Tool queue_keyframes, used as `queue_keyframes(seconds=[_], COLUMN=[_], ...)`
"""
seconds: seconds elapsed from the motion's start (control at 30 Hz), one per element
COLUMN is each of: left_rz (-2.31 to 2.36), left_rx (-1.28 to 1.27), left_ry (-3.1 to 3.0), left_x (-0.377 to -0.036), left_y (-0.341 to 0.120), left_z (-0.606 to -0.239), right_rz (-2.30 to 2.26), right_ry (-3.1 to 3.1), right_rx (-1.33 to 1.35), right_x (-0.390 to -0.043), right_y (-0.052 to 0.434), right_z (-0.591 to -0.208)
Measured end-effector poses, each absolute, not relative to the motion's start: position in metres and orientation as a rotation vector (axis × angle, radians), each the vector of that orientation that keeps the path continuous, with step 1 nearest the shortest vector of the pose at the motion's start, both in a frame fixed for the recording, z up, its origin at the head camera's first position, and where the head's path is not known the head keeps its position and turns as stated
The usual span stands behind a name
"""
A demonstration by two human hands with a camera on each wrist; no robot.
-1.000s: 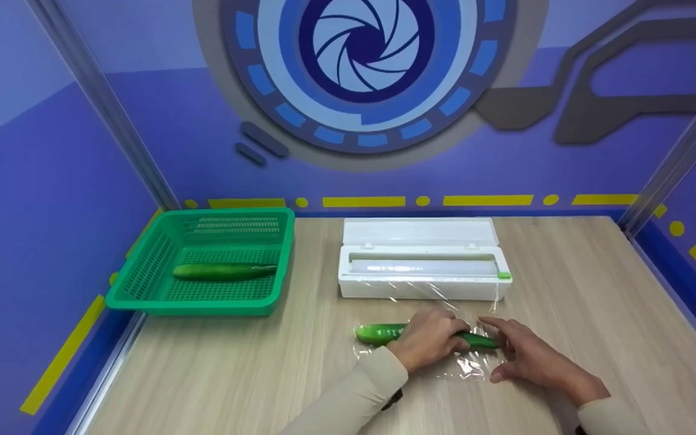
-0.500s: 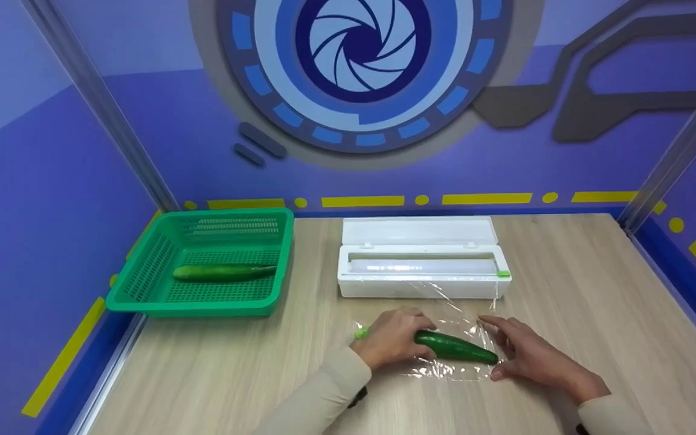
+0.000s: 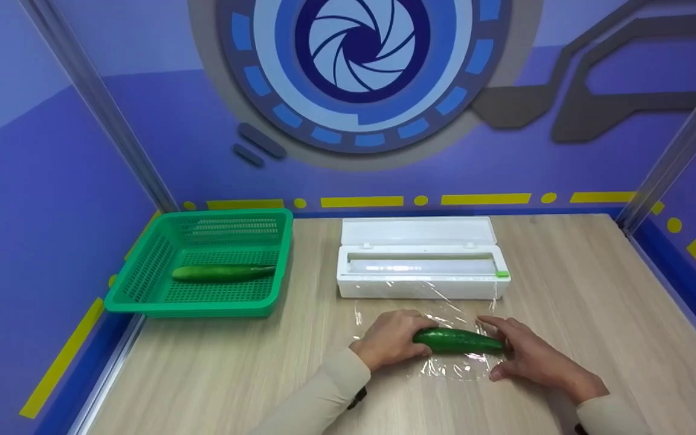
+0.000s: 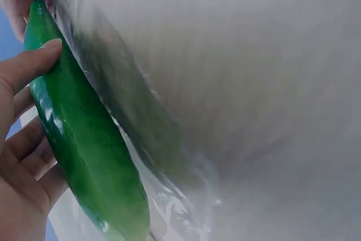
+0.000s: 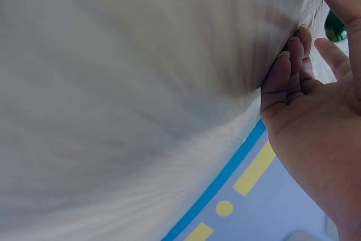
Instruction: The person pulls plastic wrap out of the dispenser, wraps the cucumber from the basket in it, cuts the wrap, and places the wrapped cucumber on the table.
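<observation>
A glossy green cucumber [image 3: 454,341] lies over a sheet of cling film [image 3: 454,367]. My left hand [image 3: 391,339] grips it around its left part, covering that end in the head view. In the left wrist view, the thumb [image 4: 49,55] lies across the cucumber [image 4: 96,139] and the fingers reach around its far side. At the film's right edge rests my right hand [image 3: 529,356], thumb and forefinger spread apart, by the cucumber's narrow tip. The right wrist view shows its other fingers [image 5: 282,71] bent loosely down at the table.
Behind the film stands a white cling film box [image 3: 420,289], lid raised, with its roll [image 3: 423,267] inside and film drawn over the front. A green slide cutter [image 3: 502,274] sits at its right end. Another cucumber [image 3: 221,273] lies in a green basket [image 3: 191,307] at left.
My left hand has moved left along the cucumber and now holds it nearer its left end. The cucumber's tip swung toward me, then back up beside the right hand, which stays in place.
</observation>
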State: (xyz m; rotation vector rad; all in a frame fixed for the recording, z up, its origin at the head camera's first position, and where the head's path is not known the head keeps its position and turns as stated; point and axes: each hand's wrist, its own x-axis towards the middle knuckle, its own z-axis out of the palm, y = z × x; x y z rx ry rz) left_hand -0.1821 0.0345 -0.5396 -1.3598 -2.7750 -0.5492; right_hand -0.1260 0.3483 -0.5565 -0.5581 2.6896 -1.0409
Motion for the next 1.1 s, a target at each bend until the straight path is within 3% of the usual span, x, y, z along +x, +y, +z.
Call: queue_keyframes(seconds=[1.1], left_rz=[-0.525], left_rx=[-1.313], left_ry=[-2.845], left_x=[-0.183], left_y=[0.040], left_z=[-0.539], right_rz=[-1.350], right_ry=[2.706], right_rx=[-0.541], right_x=[-0.099], right_y=[0.366], right_z=[-0.560])
